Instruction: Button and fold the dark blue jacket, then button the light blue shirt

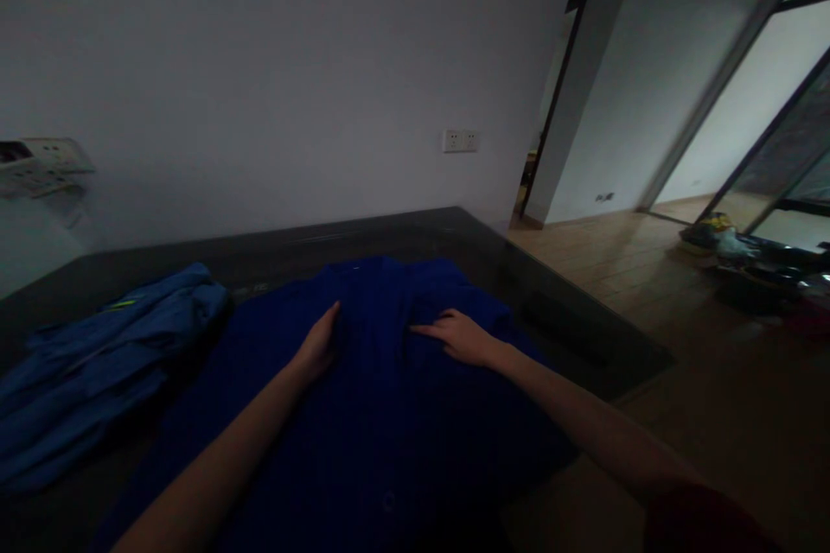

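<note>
Both arms are reaching forward over the desk (493,263), spreading apart toward the elbows and converging on a blue shirt (369,380). The left hand (317,344) is resting on the cloth below the collar, coming in at a slant, its thumb side facing up and its tip pointing away from the person. I'm not able to tell whether it is pinching fabric or just lying against it. The right hand (463,337) is angling in from the other side, its index finger stretching toward the shirt's middle and the other fingers curling under; whether cloth is being gripped there, I can't tell either. A dark red sleeve (700,523) is showing on the right arm.

The shirt is lying spread on the desk, its collar end pointing toward the wall (291,104). It is looking deep blue, creasing between the hands, with a round button (388,501) showing low down. A paler blue garment (130,346) is lying crumpled to its left.
</note>
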`<move>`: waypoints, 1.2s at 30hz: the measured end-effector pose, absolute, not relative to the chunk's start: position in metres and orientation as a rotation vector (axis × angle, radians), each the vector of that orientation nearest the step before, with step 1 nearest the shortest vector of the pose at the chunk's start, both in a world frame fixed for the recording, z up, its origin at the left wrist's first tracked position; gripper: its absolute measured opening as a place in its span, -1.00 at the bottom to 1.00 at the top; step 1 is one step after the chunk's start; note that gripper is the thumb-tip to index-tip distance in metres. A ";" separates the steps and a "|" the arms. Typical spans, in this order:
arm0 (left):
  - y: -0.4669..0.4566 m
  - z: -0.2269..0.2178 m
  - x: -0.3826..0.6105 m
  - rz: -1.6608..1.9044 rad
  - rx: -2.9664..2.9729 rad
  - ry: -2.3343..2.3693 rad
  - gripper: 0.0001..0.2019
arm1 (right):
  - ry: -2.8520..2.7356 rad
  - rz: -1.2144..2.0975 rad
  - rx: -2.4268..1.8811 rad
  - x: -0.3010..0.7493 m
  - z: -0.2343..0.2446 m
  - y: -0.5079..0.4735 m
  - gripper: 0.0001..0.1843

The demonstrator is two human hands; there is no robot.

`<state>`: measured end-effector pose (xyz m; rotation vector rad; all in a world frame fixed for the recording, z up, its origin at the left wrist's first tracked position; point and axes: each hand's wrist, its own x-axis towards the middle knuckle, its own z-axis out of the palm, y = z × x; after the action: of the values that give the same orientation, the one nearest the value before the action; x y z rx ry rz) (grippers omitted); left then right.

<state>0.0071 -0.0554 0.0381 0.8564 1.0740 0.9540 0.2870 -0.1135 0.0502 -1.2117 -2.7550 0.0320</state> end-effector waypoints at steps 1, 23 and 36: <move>-0.053 0.041 0.004 0.902 0.813 1.091 -0.58 | -2.733 0.078 -1.207 0.288 0.046 -0.113 -0.36; -0.044 0.097 -0.017 1.133 1.615 1.040 -0.75 | -2.633 -0.067 -1.268 0.300 0.046 -0.106 -0.28; -0.048 0.179 -0.120 0.857 1.760 0.974 -0.77 | -2.544 -0.062 -1.268 0.324 0.042 -0.099 -0.15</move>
<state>-0.1204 -0.0479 0.1786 1.7597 0.9738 0.8567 0.3242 -0.0987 0.0422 -1.2684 -2.5438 -0.0619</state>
